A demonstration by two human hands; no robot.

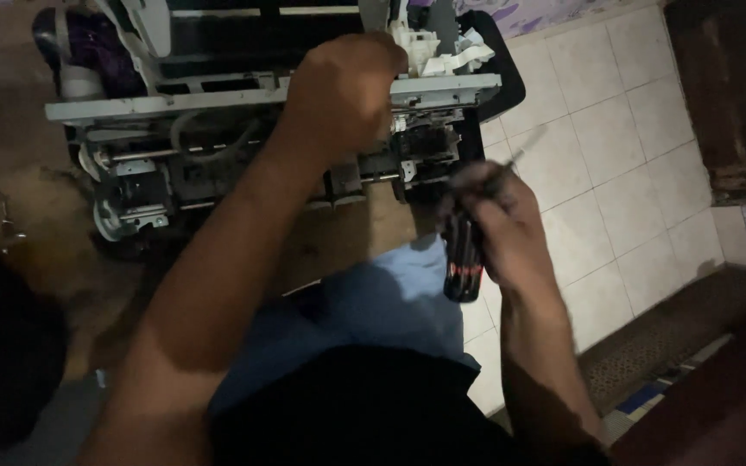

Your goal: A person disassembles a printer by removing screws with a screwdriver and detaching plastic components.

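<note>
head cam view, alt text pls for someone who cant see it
Seen from above, a person's left hand grips the metal frame of an opened printer on the floor, while the right hand holds a black-handled screwdriver over pale floor tiles.

Dim light. Pale square tiles (623, 164) cover the floor at right. A dark wooden panel (727, 95) stands at top right, and a brown mat (675, 332) lies below it.

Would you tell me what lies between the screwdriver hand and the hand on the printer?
In the head view, between the right hand and left hand sits the printer's black carriage.
</note>
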